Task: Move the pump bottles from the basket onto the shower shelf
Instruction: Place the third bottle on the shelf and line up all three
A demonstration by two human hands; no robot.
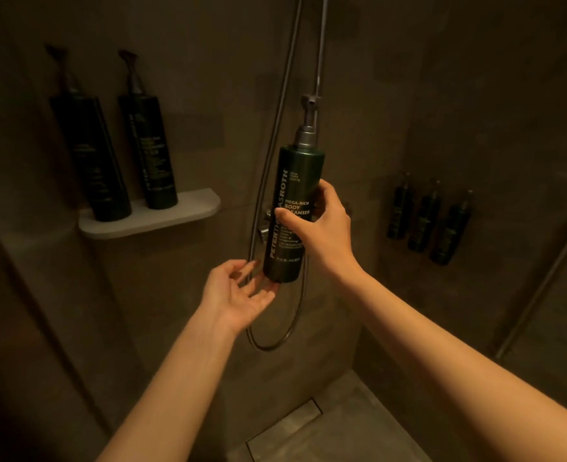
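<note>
A dark green pump bottle (pixel 290 198) with a silver pump is held upright in mid-air, gripped around its middle by my right hand (pixel 322 225). Just below its base, my left hand (pixel 238 291) is palm up with fingers spread, fingertips touching the bottle's bottom edge. On the white shower shelf (pixel 188 211) at the left wall stand two more dark pump bottles: the left one (pixel 88 155) and the right one (pixel 150 148). The shelf's right end is bare. No basket is in view.
A shower hose (pixel 275 135) and rail hang down the wall behind the held bottle, looping low. On the right, a glass wall reflects three bottles (pixel 425 221). A floor drain (pixel 285 425) lies below.
</note>
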